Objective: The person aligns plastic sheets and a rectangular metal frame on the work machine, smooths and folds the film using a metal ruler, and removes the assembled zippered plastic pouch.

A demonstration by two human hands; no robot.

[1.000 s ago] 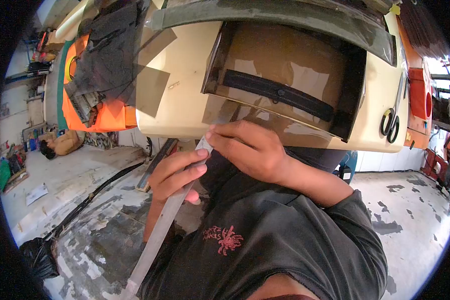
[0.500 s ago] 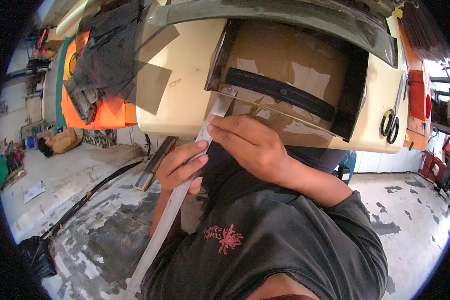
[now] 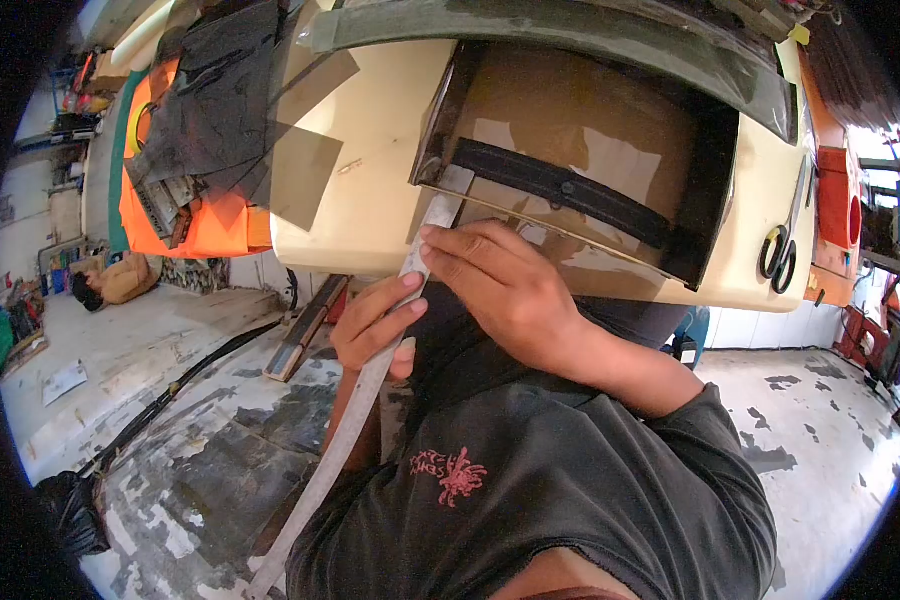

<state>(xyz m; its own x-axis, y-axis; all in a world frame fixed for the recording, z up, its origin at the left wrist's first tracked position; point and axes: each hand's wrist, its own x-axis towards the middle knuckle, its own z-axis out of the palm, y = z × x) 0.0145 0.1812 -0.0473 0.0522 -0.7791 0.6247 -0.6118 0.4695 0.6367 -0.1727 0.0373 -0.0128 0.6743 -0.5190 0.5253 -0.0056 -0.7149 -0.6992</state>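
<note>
A long, pale grey flat strip (image 3: 348, 435) slants up from the lower left, bowed slightly along its length. My left hand (image 3: 378, 325) grips it partway, fingers on top and thumb beneath. Just above, my right hand (image 3: 510, 285) pinches the same strip between thumb and fingers. The strip's upper end reaches the near left corner of a shallow brownish tray-like piece (image 3: 610, 110) with dark sides and a shiny see-through surface. Across this piece lies a dark cloth band (image 3: 570, 190) with a round button. I cannot tell whether the strip touches the piece.
Both rest on a cream work surface (image 3: 345, 225). Black-handled scissors (image 3: 778, 258) lie at its right edge. Dark translucent sheets (image 3: 305, 180) and orange material (image 3: 205, 230) are at the left. A rolled greenish sheet (image 3: 560, 40) spans the back. Another person (image 3: 120, 280) is far left.
My left hand has shifted slightly right and up. The strip bows more, and its upper end sits a little differently at the tray-like piece's corner. My right hand has barely moved.
</note>
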